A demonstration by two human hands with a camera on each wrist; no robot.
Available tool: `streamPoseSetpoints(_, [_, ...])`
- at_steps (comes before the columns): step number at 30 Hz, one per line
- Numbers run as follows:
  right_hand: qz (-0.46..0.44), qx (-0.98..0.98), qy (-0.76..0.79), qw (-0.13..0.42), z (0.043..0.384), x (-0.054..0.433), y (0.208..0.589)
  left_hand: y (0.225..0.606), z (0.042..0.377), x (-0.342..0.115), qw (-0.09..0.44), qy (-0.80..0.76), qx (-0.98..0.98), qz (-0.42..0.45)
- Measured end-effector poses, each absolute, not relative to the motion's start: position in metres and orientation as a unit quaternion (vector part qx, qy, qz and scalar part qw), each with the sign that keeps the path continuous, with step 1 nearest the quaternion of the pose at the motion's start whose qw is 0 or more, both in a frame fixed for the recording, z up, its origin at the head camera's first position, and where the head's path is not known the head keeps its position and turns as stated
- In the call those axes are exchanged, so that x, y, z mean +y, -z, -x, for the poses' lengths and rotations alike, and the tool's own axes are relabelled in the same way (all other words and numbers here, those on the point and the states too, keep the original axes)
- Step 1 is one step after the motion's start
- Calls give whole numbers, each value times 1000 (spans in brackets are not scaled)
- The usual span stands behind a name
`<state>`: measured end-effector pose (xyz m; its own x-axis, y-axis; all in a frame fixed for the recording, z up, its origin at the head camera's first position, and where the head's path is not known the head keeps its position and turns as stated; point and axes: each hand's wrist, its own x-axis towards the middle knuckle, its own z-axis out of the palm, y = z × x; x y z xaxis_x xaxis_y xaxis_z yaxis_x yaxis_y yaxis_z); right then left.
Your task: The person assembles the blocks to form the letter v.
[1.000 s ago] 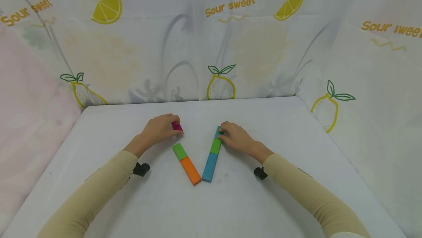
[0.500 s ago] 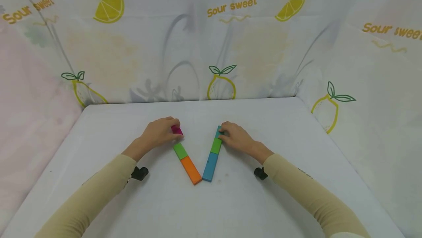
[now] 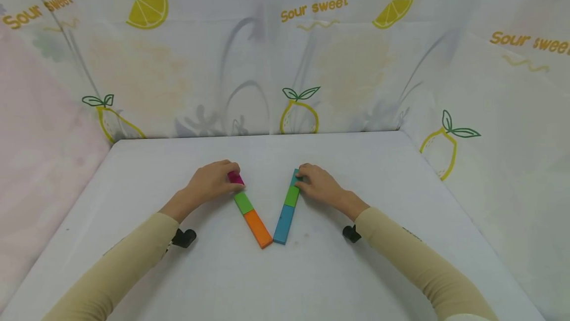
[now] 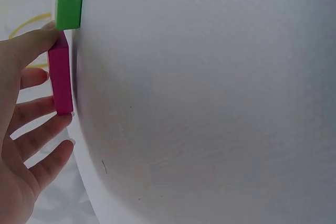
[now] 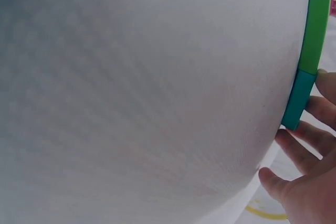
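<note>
My left hand [image 3: 213, 181] pinches a magenta block [image 4: 61, 80] lengthwise between thumb and fingers. That block lies at the far end of a green block [image 3: 243, 203], which meets an orange block [image 3: 258, 230] nearer to me. A second row slants beside it: a teal block [image 5: 299, 99], a green block [image 5: 314, 32] and a longer blue block [image 3: 283, 225]. The near ends of the two rows come together in a V. At the far end of the second row my right hand [image 3: 321, 185] holds the teal block, thumb on its near side, fingertips at its far end.
All the blocks lie on a white tabletop [image 3: 338, 271]. A pale cloth backdrop [image 3: 356, 73] with lemon prints rises behind the table's far edge. A black wrist mount [image 3: 184, 238] hangs below the left sleeve, another mount [image 3: 352, 234] below the right.
My left hand has drawn the magenta block towards me, closing the gap to the left green block. My right hand stays at the teal block.
</note>
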<state>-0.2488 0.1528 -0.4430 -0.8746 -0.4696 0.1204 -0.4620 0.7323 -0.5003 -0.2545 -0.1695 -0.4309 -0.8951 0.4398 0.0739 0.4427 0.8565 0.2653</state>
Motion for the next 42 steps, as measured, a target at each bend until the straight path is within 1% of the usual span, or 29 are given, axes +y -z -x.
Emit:
streamPoseSetpoints(13, [247,930,270,11,249,153,443,434,252,-175,0,139,-963,230])
streamPoseSetpoints(42, [241,930,278,13,248,154,445,435,244,-175,25,143,-959,244])
